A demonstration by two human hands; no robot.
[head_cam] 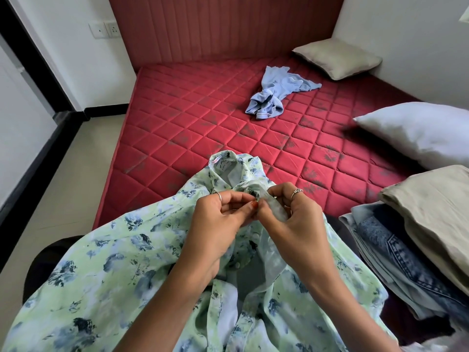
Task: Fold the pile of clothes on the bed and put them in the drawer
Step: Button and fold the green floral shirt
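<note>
Both hands meet just below the collar of a green floral shirt [106,262], which is spread across the person's lap and the near edge of the bed [203,102] with its collar pointing away toward the headboard. The left hand [215,224] pinches one front edge near the top button, and the right hand [294,219] pinches the sheer placket opposite — each grip is clamped on cloth, fingertips almost touching. It looks like the top button is being fastened before folding. The shirt's long axis runs from the collar back toward the person, with further buttons lying nearer the body, so the next one down sits just below both hands. A crumpled light-blue garment [276,95] waits well apart up the mattress, and a stack of folded jeans and cloth [406,250] lies to the right, nearer the right hand.
</note>
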